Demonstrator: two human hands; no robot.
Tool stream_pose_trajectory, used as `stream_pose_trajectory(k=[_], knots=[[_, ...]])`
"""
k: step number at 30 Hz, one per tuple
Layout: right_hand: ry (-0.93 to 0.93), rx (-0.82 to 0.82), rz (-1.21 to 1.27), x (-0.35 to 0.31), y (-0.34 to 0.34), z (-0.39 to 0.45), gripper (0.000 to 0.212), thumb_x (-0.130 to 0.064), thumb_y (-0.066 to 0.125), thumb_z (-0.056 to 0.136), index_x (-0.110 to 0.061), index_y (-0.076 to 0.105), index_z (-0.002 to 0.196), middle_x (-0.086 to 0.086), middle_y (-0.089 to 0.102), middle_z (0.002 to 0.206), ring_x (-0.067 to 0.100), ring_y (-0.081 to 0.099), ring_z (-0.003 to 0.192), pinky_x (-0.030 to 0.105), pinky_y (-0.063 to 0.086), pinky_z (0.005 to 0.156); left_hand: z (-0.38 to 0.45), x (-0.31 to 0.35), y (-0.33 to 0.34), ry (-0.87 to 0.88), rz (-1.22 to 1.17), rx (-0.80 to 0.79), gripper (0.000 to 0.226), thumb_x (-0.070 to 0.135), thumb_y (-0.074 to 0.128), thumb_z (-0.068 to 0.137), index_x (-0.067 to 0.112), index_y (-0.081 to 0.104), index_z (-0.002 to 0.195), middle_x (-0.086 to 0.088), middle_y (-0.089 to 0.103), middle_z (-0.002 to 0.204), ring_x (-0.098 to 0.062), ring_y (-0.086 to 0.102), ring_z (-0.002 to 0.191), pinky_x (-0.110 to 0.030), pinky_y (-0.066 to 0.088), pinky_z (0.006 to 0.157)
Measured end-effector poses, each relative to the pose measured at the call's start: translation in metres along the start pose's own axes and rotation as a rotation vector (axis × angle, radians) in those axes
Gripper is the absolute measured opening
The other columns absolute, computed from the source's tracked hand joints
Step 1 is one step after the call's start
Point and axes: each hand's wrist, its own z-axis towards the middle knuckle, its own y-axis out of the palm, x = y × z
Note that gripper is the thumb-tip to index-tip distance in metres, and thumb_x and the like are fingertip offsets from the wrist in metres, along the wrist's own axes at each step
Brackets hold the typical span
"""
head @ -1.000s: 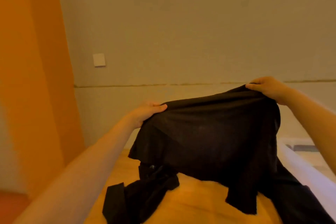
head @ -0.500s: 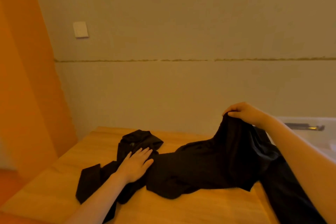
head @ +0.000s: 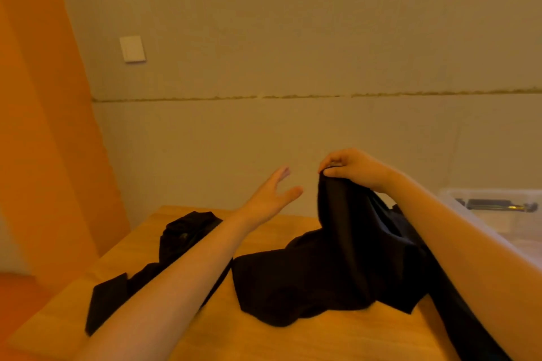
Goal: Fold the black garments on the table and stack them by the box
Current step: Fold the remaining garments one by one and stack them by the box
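Right hand (head: pixel 352 168) raised above the table (head: pixel 293 337), fingers and thumb curled down and pinched on the top edge of a black garment (head: pixel 322 275). From that pinch, cloth hanging steeply down toward 6 o'clock, then spreading onto the wood out toward 7 o'clock, lower part slumped in loose folds. Long axis therefore close to vertical near the grip and bending flat below it.

Left hand (head: pixel 271 198) in the air just at 9 o'clock of the pinched edge, fingers straight and spread, thumb out, holding nothing. Apart from the cloth by a clear gap of wall seen between them. Nearest free cloth lying at 3 o'clock from those fingertips, so likely the left hand the one to take a second hold along the same top edge, well placed for stretching the garment wide.

Second black garment (head: pixel 181 237) lying crumpled on the table at 7 to 8 o'clock of the left hand, partly under the left forearm, untouched. More dark cloth trailing down the near right side below the right forearm; hard to tell, possibly part of the held piece, possibly a third one.

Clear box (head: pixel 498 214) at 4 o'clock of the right hand, at the table's far right, with nothing folded beside it yet as far as visible. Folding judged at an early stage.
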Motion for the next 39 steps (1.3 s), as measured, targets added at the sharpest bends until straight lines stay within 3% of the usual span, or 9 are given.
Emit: stream_pose_trajectory(k=[4, 8, 11, 15, 19, 23, 27, 32, 39], knots=[[0.013, -0.032, 0.034, -0.018, -0.012, 0.001, 0.013, -0.018, 0.069, 0.082, -0.022, 0.06, 0.09, 0.013, 0.068, 0.088, 0.023, 0.065, 0.082, 0.036, 0.052, 0.078, 0.025, 0.038, 0.004, 0.084, -0.199, -0.067, 0.014, 0.019, 0.054, 0.094, 0.013, 0.065, 0.101, 0.002, 0.065, 0.091, 0.0, 0.061, 0.08, -0.015, 0.046, 0.074], [0.183, -0.263, 0.026, 0.001, -0.039, -0.019, 0.018, -0.023, 0.073, 0.076, -0.016, 0.068, 0.091, 0.004, 0.071, 0.094, 0.023, 0.066, 0.093, 0.031, 0.053, 0.081, 0.027, 0.038, -0.015, 0.06, -0.259, 0.075, 0.024, 0.021, 0.049, 0.097, 0.016, 0.063, 0.078, 0.002, 0.06, 0.071, -0.007, 0.058, 0.065, -0.019, 0.046, 0.062], [0.205, -0.263, 0.069, 0.019, -0.054, -0.031, 0.059, -0.051, 0.083, 0.05, -0.01, 0.07, 0.091, 0.003, 0.073, 0.093, 0.02, 0.067, 0.094, 0.026, 0.052, 0.081, 0.023, 0.033, -0.037, 0.039, -0.301, 0.19, 0.028, 0.021, 0.045, 0.099, 0.016, 0.062, 0.077, 0.001, 0.06, 0.068, -0.005, 0.061, 0.058, -0.017, 0.047, 0.053], [0.175, -0.165, 0.29, 0.035, -0.068, -0.037, 0.071, -0.063, 0.08, 0.043, -0.01, 0.069, 0.089, 0.002, 0.07, 0.091, 0.015, 0.065, 0.091, 0.027, 0.048, 0.081, 0.017, 0.024, -0.065, 0.018, -0.228, 0.265, 0.03, 0.023, 0.045, 0.099, 0.014, 0.058, 0.074, -0.004, 0.057, 0.07, -0.016, 0.058, 0.064, -0.025, 0.044, 0.06], [0.124, -0.047, 0.386, 0.012, -0.06, -0.033, 0.021, -0.027, 0.052, 0.092, -0.009, 0.062, 0.086, 0.002, 0.065, 0.08, 0.014, 0.061, 0.076, 0.025, 0.048, 0.071, 0.014, 0.03, -0.079, -0.015, -0.17, 0.256, 0.031, 0.026, 0.042, 0.1, 0.013, 0.059, 0.078, -0.005, 0.061, 0.08, -0.017, 0.059, 0.076, -0.027, 0.044, 0.069], [0.07, -0.01, 0.323, -0.024, -0.057, -0.023, 0.021, -0.021, 0.046, 0.096, -0.007, 0.062, 0.099, 0.008, 0.066, 0.092, 0.017, 0.065, 0.082, 0.027, 0.055, 0.075, 0.019, 0.046, -0.088, -0.096, -0.034, 0.021, 0.027, 0.034, 0.048, 0.096, 0.013, 0.061, 0.109, -0.006, 0.062, 0.114, -0.019, 0.058, 0.106, -0.032, 0.045, 0.088], [-0.029, -0.08, 0.146, -0.063, -0.046, -0.014, 0.015, -0.019, 0.051, 0.094, -0.015, 0.066, 0.095, 0.002, 0.068, 0.093, 0.014, 0.065, 0.088, 0.024, 0.052, 0.077, 0.024, 0.082, -0.061, -0.005, 0.017, -0.255, 0.067, 0.054, 0.06, 0.078, 0.025, 0.042, 0.135, 0.004, 0.047, 0.138, -0.009, 0.044, 0.125, -0.03, 0.035, 0.104], [-0.007, -0.126, 0.032, -0.069, -0.054, -0.016, 0.004, -0.015, 0.064, 0.085, -0.016, 0.066, 0.082, -0.001, 0.067, 0.08, 0.01, 0.064, 0.076, 0.02, 0.052, 0.072, 0.024, 0.096, -0.043, 0.089, 0.009, -0.247, 0.016, 0.017, 0.051, 0.095, 0.009, 0.065, 0.097, 0.0, 0.065, 0.09, -0.006, 0.062, 0.084, -0.022, 0.047, 0.083], [0.203, -0.19, -0.075, -0.037, -0.089, -0.039, 0.021, -0.023, 0.07, 0.08, -0.011, 0.069, 0.096, 0.002, 0.073, 0.087, 0.015, 0.069, 0.08, 0.025, 0.055, 0.068, 0.016, 0.084, -0.071, 0.069, -0.102, 0.034, 0.023, 0.026, 0.043, 0.099, 0.017, 0.064, 0.092, 0.0, 0.063, 0.083, -0.011, 0.061, 0.076, -0.02, 0.047, 0.066]])
